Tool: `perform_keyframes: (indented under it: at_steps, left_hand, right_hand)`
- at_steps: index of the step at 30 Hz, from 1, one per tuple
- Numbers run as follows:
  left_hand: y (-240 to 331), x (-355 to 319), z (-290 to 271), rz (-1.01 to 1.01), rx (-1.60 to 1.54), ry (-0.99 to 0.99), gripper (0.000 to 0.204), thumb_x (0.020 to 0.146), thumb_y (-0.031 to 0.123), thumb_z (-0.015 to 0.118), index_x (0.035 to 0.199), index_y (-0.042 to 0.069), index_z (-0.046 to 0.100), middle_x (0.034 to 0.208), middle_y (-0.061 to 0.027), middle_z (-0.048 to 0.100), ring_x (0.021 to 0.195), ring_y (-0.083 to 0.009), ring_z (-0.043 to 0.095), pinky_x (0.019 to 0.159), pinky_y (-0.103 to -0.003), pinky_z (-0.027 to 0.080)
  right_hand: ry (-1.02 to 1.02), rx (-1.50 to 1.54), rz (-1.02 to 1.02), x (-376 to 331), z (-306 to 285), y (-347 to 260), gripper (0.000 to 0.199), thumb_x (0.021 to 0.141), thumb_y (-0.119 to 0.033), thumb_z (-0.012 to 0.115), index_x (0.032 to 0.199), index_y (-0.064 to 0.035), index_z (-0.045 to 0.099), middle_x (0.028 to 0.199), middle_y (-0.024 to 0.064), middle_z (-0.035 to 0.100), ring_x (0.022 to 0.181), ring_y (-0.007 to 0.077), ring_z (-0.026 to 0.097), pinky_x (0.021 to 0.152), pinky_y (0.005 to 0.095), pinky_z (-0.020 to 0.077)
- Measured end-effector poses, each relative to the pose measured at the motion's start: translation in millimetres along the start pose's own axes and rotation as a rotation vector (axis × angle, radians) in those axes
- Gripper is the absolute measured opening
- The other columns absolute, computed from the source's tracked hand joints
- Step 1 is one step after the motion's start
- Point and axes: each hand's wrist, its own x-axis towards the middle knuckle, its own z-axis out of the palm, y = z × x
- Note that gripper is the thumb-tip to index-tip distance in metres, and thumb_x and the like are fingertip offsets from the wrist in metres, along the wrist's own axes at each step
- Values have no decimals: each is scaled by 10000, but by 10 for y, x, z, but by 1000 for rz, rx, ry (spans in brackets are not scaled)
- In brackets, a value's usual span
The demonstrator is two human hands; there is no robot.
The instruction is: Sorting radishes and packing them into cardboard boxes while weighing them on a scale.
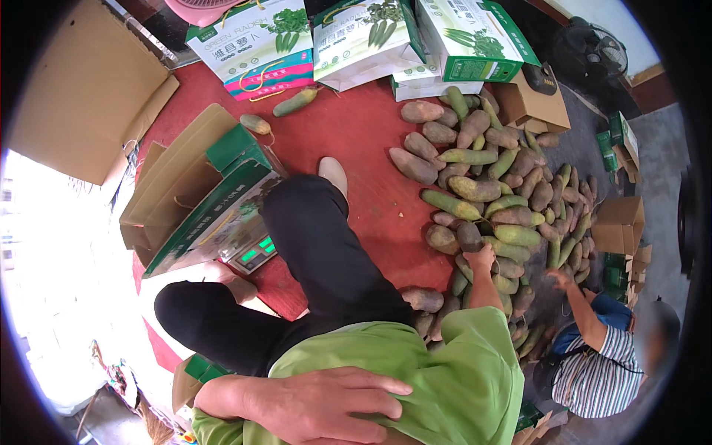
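I am watching the right hand [482, 258] reaching out on its green sleeve into the near edge of the heap of green and brown radishes [497, 193]. It is lying on top of the roots with the fingers curled downward. I cannot tell whether they are gripping one or only touching. The left hand [326, 404] is resting flat on the green shirt [452, 378] at the lower edge, fingers spread, holding nothing.

I am judging this as the picking step: a root is being chosen from the heap, not yet lifted. A lift from here would call for the fingers closing round a single radish and drawing it up and back without rolling its neighbours.

Room on the right is tight. A co-worker's hand [558, 278] is working the same heap just beside the right hand, with the striped shirt [601, 371] below it and small brown boxes [619, 222] beyond.

Leftward, the bent leg in black trousers [319, 245] is crossing between the heap and a weighing scale [252, 254] with a lit green display. The scale is sitting at the mouth of an open green-and-brown carton [200, 193]. The red floor [356, 141] is lying open ahead of the knee, up to two stray radishes [295, 101] and a row of printed white-and-green cartons [356, 37] at the far edge.
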Motion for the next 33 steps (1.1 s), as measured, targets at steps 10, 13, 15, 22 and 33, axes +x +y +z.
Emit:
perform_keyframes:
  at_steps: [10, 13, 15, 22, 33]
  left_hand:
    - [-57, -183, -46, 64, -22, 86, 257, 927, 273, 589, 889, 21, 623, 1080, -207, 561, 1119, -401, 538, 925, -472, 475]
    - [-66, -403, -29, 2, 152, 304, 240, 870, 250, 667, 951, 25, 677, 1074, -149, 614, 1074, -388, 586, 828, -448, 511]
    - [-25, -570, -181, -98, 402, 449, 273, 852, 264, 691, 947, 9, 671, 1049, -150, 616, 1038, -393, 591, 833, -450, 508]
    - [-182, -1384, -578, -858, 1372, 1015, 557, 640, -19, 692, 1183, 32, 581, 1192, -149, 559, 1228, -372, 458, 1027, -461, 367]
    - [-475, -2197, -1018, -1224, 1274, 1006, 665, 671, -44, 685, 1296, 90, 503, 1099, -159, 597, 1048, -352, 555, 897, -437, 431]
  right_hand:
    - [-56, 29, -9, -98, -98, -138, 845, 575, -331, 848, 1267, -6, 487, 1265, 222, 543, 1192, 350, 516, 983, 423, 439]
    - [-114, 199, 43, -110, -59, -209, 813, 593, -282, 848, 1252, 26, 486, 1248, 226, 547, 1165, 364, 529, 958, 421, 456]
    - [-150, 338, 82, -16, 59, -93, 790, 598, -263, 849, 1230, 46, 490, 1226, 229, 553, 1138, 384, 540, 933, 421, 475]
    - [-562, 972, 104, -215, -2, -200, 618, 667, -137, 806, 1191, 6, 511, 1051, 124, 612, 806, 201, 634, 518, 387, 481]
    - [-558, 956, -675, -1283, -1511, -1954, 753, 679, -161, 808, 1317, 16, 449, 1183, 107, 572, 1051, 202, 559, 898, 326, 449]
